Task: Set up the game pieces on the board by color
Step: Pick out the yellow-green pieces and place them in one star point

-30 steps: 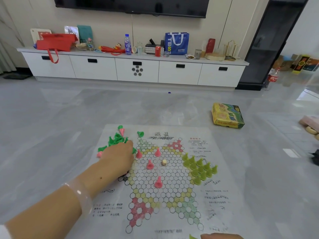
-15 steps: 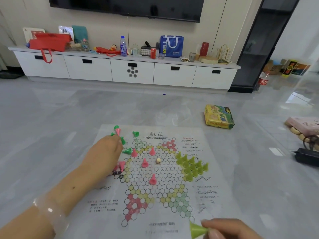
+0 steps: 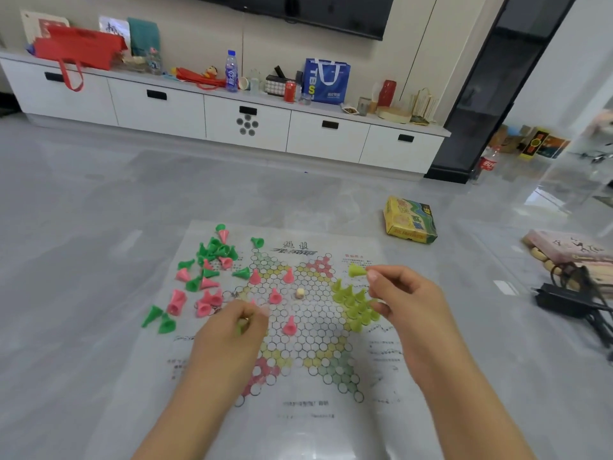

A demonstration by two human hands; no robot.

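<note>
A glossy grey tiled floor carries everything; a printed paper game board lies flat on it in the foreground; beyond the board's far right corner sits a yellow-green game box; at the right edge lie a pink patterned box and a black power adapter with cable; a cola bottle stands by the dark cabinet.

Board: printed paper star sheet, flat on the floor. Yellow-green cones: upright, clustered at the 3 o'clock point; one more was pinched above them. Pink cones: four upright mid-board. Green and pink cones: toppled, scattered at 10 o'clock.
</note>
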